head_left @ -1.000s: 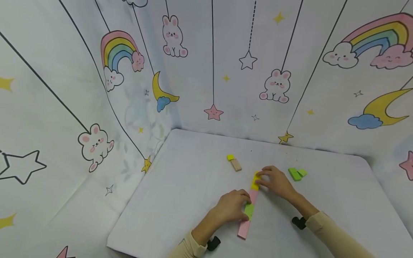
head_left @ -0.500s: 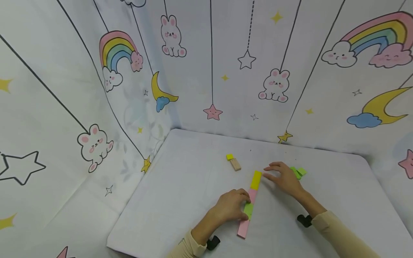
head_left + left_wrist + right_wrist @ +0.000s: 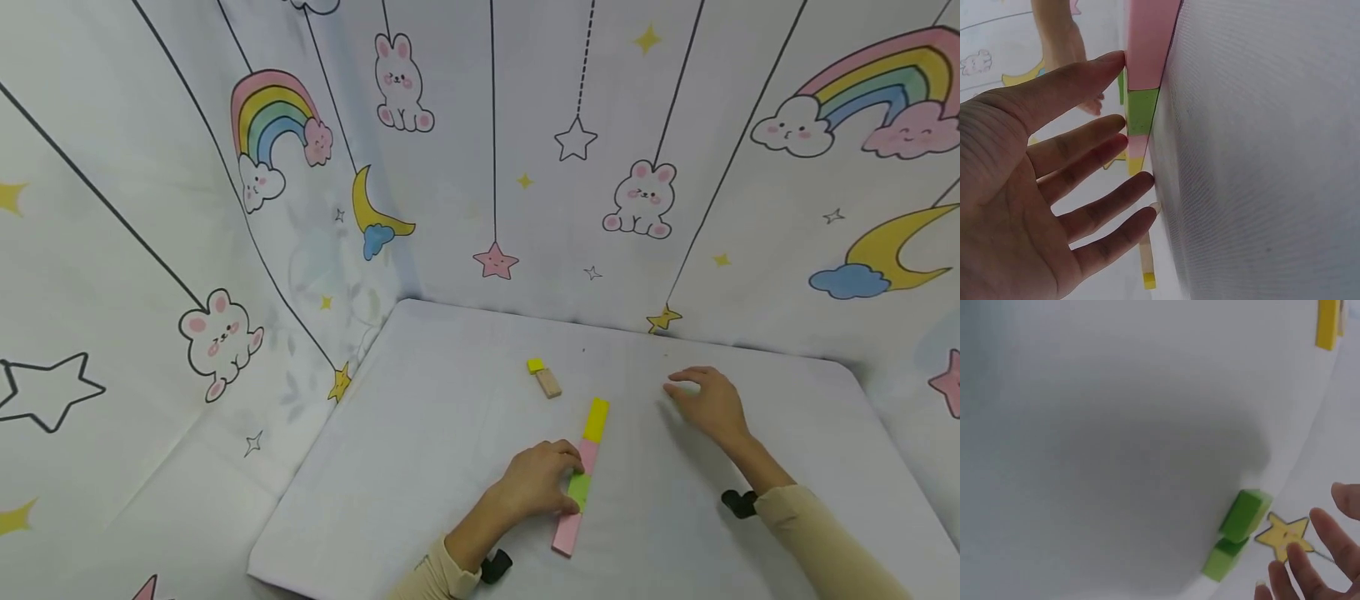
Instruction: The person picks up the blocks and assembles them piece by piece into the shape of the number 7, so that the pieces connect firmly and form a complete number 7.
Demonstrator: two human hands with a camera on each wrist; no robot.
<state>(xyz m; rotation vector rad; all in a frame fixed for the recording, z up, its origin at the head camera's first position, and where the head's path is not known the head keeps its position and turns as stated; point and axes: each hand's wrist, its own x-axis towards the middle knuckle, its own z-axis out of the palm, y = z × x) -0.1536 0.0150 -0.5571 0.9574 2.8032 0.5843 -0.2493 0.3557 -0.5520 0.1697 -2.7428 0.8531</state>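
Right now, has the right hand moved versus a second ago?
Yes. In the head view, the right hand has shifted rightward, off the yellow block at the row's far end, which stayed put.

block row, apparently painted wood, on a table covering of matt white cloth.
near pink block: flat opaque colour, smooth face, low sheen. adjoining green block: smooth, matt, a few tiny dark specks. yellow block at far end: plain, matt. bare block: pale wood look, dull, uncoated in appearance. pair of green blocks: smooth, opaque, no strong gloss. table covering: fine ribbed weave in left wrist view. backdrop: printed cloth, matt, softly creased. sleeves: beige cloth, matt. wrist fittings: black, seemingly plastic, dull.
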